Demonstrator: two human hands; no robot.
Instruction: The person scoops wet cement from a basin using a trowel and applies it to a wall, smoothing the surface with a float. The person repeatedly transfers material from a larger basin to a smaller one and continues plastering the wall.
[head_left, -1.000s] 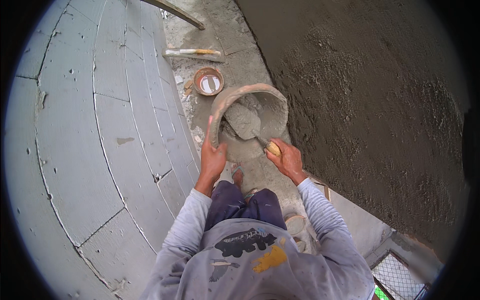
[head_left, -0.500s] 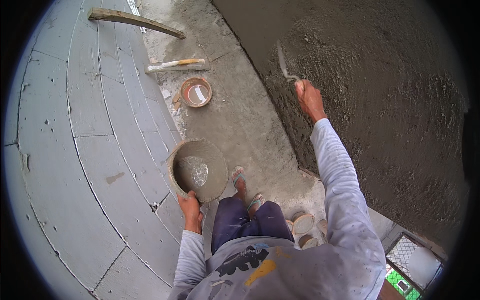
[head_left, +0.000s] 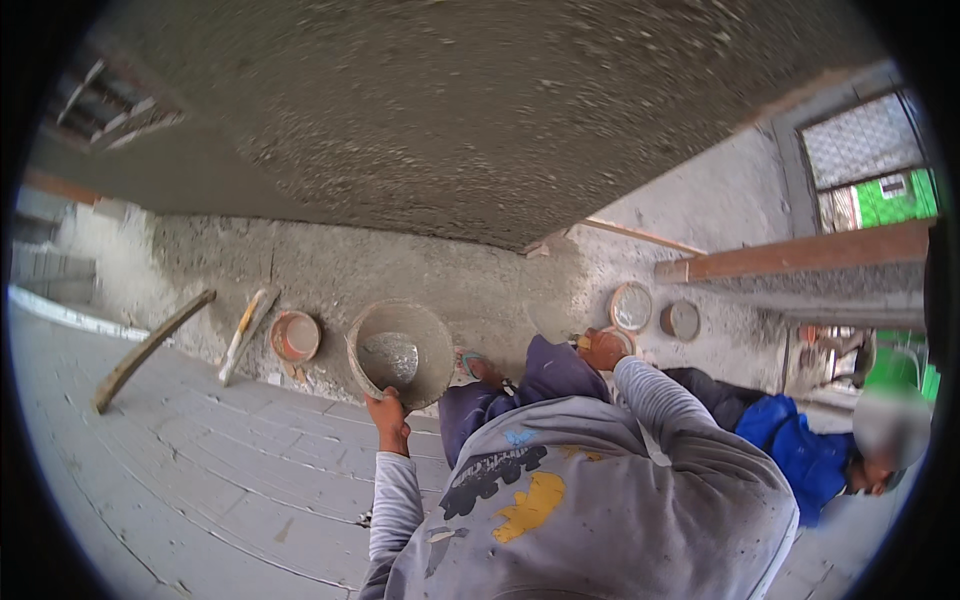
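Note:
My left hand (head_left: 390, 415) grips the near rim of a round, mortar-crusted bucket (head_left: 432, 335), tilted so its inside shows; a shiny pale patch lies at its bottom. Low beside my right thigh, my right hand (head_left: 605, 350) is closed around the handle of a trowel (head_left: 583, 342). The trowel's blade is smeared by motion and hard to make out. Beyond both hands rises a wall (head_left: 450, 130) coated with wet grey mortar, rough in the middle and smoother to the left.
On the floor at left are a reddish tub (head_left: 295, 337), a plastering float (head_left: 245, 330) and a wooden plank (head_left: 150, 355). Two round containers, one pale-topped (head_left: 631, 306) and one grey (head_left: 681, 320), stand at right. A person in blue (head_left: 785, 440) is close on my right, below a wooden beam (head_left: 810, 250).
My right hand has come down from the mortared wall to beside my thigh, trowel included. The view has turned right, bringing the person in blue into sight. My left hand still holds the bucket.

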